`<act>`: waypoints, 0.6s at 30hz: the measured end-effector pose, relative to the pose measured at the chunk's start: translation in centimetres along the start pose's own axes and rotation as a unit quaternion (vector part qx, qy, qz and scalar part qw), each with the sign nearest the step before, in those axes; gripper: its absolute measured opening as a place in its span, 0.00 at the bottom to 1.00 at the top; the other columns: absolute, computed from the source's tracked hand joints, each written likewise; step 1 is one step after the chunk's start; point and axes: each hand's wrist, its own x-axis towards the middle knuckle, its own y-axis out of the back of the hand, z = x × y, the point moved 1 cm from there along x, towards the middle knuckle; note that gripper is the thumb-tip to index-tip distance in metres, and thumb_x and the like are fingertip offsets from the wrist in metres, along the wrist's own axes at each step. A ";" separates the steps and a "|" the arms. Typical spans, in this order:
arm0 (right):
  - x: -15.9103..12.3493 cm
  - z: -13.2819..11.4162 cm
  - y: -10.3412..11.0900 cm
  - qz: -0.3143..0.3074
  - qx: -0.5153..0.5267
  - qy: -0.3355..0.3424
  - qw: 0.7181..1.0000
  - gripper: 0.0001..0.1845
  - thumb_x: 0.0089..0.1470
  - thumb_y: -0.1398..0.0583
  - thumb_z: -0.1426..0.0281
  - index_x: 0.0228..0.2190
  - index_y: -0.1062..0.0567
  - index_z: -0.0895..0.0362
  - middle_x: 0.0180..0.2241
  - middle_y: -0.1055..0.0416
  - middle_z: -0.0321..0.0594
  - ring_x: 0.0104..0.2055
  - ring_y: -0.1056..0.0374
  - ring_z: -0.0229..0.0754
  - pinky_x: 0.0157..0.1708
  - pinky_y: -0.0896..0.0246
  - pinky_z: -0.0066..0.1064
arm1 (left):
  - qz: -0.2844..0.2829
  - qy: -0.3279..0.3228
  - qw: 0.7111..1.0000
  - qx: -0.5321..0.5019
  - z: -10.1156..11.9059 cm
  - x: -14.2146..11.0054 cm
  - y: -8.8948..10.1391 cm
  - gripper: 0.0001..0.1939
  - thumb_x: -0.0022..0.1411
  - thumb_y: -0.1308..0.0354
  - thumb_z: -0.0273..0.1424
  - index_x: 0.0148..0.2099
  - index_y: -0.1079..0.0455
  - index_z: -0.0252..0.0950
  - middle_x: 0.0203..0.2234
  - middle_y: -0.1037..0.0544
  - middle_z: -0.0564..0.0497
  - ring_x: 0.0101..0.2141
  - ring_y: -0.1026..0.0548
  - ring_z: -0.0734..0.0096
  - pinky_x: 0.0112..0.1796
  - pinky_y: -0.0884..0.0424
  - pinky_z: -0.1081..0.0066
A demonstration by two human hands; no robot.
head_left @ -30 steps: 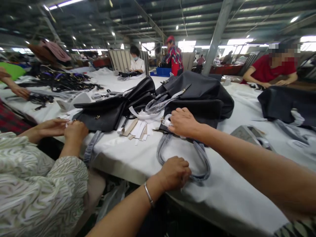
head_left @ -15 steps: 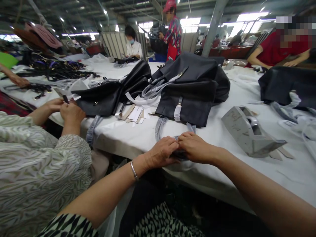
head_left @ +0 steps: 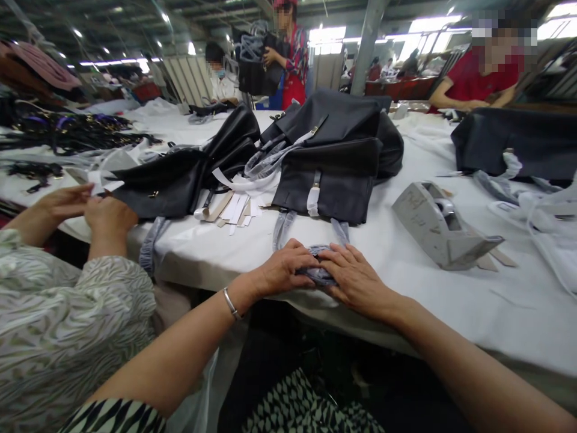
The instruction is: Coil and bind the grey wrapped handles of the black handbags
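At the table's front edge, my left hand is closed around the plastic-wrapped bag handles, thumb below and fingers over the top. Facing it, my right hand grips the same bundle from the other side, its fingers laid across it. The hands nearly touch at the fingertips. Just beyond them a black handbag lies on its side, the handles running from it towards me. A white wrap covers part of the short strap on its front.
A grey tape dispenser stands to the right. Left of the bag lie card strips. More black bags are piled behind. At the left, a co-worker's hands work by another black bag. White cloth covers the table.
My view has turned slightly, shifting everything leftward. My right fingers have spread a little, and more of the wrapped handles shows between my hands. The co-worker at left now holds a white strip.
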 end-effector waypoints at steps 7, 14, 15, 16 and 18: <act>1.0 2.4 1.2 -0.035 0.084 0.040 0.995 0.21 0.50 0.39 0.70 0.48 0.26 0.51 0.58 0.36 0.40 0.64 0.50 0.55 0.62 0.58 0.51 | -0.035 0.054 0.998 0.011 1.0 0.7 1.2 0.19 0.55 0.34 0.31 0.49 0.31 0.37 0.38 0.26 0.50 0.42 0.34 0.64 0.42 0.33 0.68; 0.5 3.6 3.4 -0.102 0.089 0.069 0.988 0.21 0.53 0.39 0.58 0.47 0.25 0.53 0.57 0.35 0.43 0.60 0.44 0.54 0.60 0.53 0.49 | 0.019 0.055 0.998 0.026 1.1 1.5 -1.2 0.15 0.56 0.36 0.33 0.44 0.33 0.36 0.36 0.27 0.49 0.39 0.33 0.64 0.38 0.32 0.69; 0.3 3.3 3.0 -0.096 0.087 0.054 0.990 0.24 0.53 0.39 0.56 0.49 0.27 0.52 0.57 0.36 0.43 0.61 0.46 0.56 0.60 0.55 0.51 | 0.021 0.049 0.998 0.020 1.0 1.5 -1.4 0.16 0.56 0.36 0.33 0.45 0.34 0.35 0.36 0.26 0.48 0.39 0.33 0.64 0.38 0.32 0.68; 0.1 3.0 2.6 -0.080 0.080 0.035 0.993 0.26 0.54 0.40 0.56 0.52 0.28 0.53 0.57 0.36 0.44 0.62 0.48 0.57 0.61 0.57 0.52 | 0.024 0.044 0.999 0.015 0.8 1.5 -1.5 0.17 0.56 0.36 0.34 0.45 0.34 0.35 0.37 0.26 0.48 0.39 0.33 0.63 0.39 0.32 0.67; -0.2 2.6 1.5 -0.042 0.071 0.011 0.997 0.26 0.55 0.40 0.59 0.54 0.30 0.53 0.57 0.35 0.45 0.63 0.49 0.58 0.62 0.61 0.54 | 0.025 0.035 0.999 0.006 0.7 1.4 -1.6 0.18 0.56 0.35 0.35 0.47 0.35 0.35 0.38 0.26 0.48 0.40 0.33 0.64 0.40 0.32 0.67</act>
